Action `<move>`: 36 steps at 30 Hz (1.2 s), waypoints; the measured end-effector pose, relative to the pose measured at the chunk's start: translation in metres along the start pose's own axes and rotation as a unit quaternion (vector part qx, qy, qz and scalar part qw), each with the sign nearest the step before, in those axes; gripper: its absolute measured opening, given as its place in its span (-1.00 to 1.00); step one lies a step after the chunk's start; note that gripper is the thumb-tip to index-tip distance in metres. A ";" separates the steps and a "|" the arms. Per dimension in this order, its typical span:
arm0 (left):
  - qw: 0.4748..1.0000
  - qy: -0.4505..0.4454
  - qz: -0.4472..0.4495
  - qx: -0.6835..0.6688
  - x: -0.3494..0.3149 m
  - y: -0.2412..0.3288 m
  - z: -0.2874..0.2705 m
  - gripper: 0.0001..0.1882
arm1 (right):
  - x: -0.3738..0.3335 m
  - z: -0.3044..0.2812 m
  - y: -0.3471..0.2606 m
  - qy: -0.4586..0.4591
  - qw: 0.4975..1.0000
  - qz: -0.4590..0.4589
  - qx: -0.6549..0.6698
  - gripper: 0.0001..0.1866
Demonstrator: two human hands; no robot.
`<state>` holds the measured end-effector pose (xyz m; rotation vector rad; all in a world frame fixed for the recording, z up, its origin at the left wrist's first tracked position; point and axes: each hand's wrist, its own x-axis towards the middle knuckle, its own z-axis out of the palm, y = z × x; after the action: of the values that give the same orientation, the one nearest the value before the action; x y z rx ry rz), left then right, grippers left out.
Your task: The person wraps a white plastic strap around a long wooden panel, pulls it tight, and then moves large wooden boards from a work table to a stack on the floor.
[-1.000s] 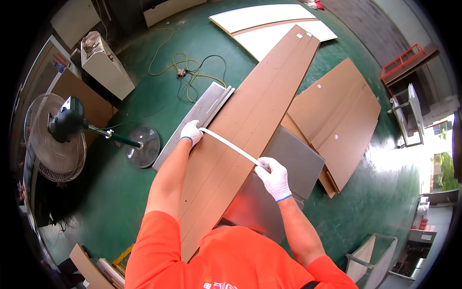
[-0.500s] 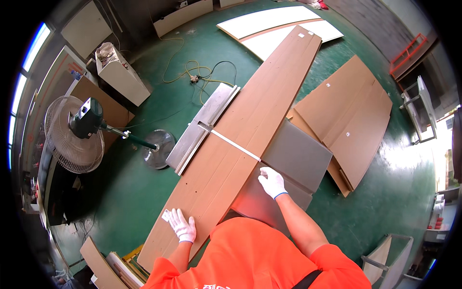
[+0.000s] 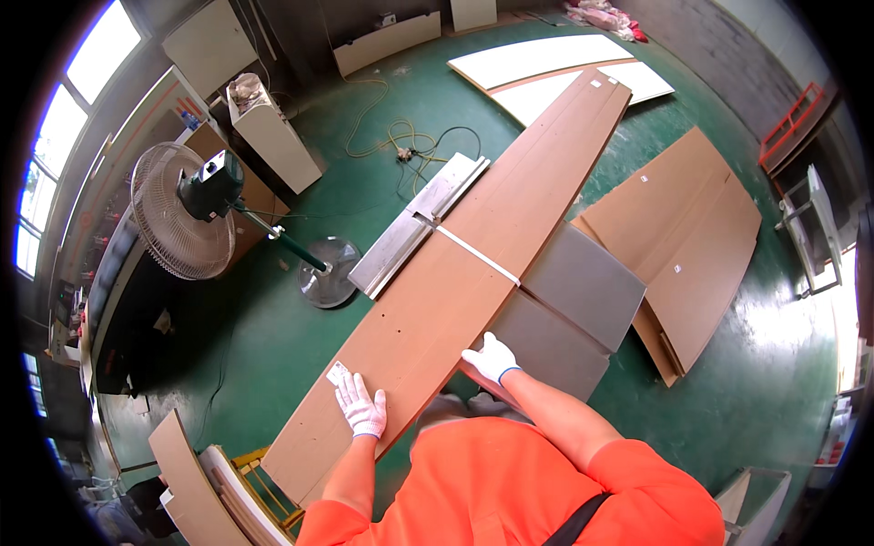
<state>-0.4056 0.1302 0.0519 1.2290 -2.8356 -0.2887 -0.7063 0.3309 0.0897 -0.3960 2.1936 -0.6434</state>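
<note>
A long brown board (image 3: 428,300) with a wood-toned face lies at a slant in front of me, over grey flat panels (image 3: 583,278). My left hand (image 3: 362,405), in a white knit glove, rests flat on the board's near end, fingers spread beside a small white label (image 3: 338,374). At the board's right edge is my gloved right hand (image 3: 492,357), its fingers bent against that edge; their undersides are hidden. A narrow white strip (image 3: 478,255) crosses the board, in line with a slot in the silver metal piece (image 3: 414,227) along its left side.
A standing fan (image 3: 187,209) is at left, its round base (image 3: 329,273) near the metal piece. Cables (image 3: 405,155) trail over the green floor. Brown panels (image 3: 683,246) lie at right, white panels (image 3: 537,77) at the far side. Boards (image 3: 205,482) lean at lower left.
My right hand has come back toward my body, from over the grey panel to the board's edge. The left hand stays flat by the label. The whole view has shifted.
</note>
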 end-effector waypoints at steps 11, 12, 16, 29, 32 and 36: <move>0.790 -0.058 -0.606 0.074 -0.124 -0.235 -0.032 -0.06 | 0.006 0.051 0.003 0.121 0.992 0.021 0.009 -0.34; 0.789 -0.061 -0.610 0.034 -0.127 -0.244 -0.044 -0.06 | -0.001 0.055 0.000 0.123 0.992 0.040 0.004 -0.29; 0.754 0.083 -0.578 -0.301 -0.178 -0.346 -0.028 -0.09 | -0.042 0.093 -0.040 0.099 0.994 0.051 0.005 -0.13; 0.644 0.007 -0.591 -0.486 -0.169 -0.378 -0.007 0.12 | -0.077 0.179 -0.046 0.018 0.960 0.082 0.269 -0.52; 0.643 0.048 -0.597 -0.479 -0.169 -0.366 -0.018 0.09 | -0.074 0.191 -0.034 0.061 0.947 0.052 0.311 -0.49; 0.677 0.052 -0.540 -0.497 -0.195 -0.355 -0.063 0.01 | -0.095 0.187 -0.035 0.120 0.942 0.036 0.312 -0.32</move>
<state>-0.0094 0.0247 0.0557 2.1092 -0.9958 -1.4109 -0.4997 0.2875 0.0645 0.1017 2.0678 -1.3457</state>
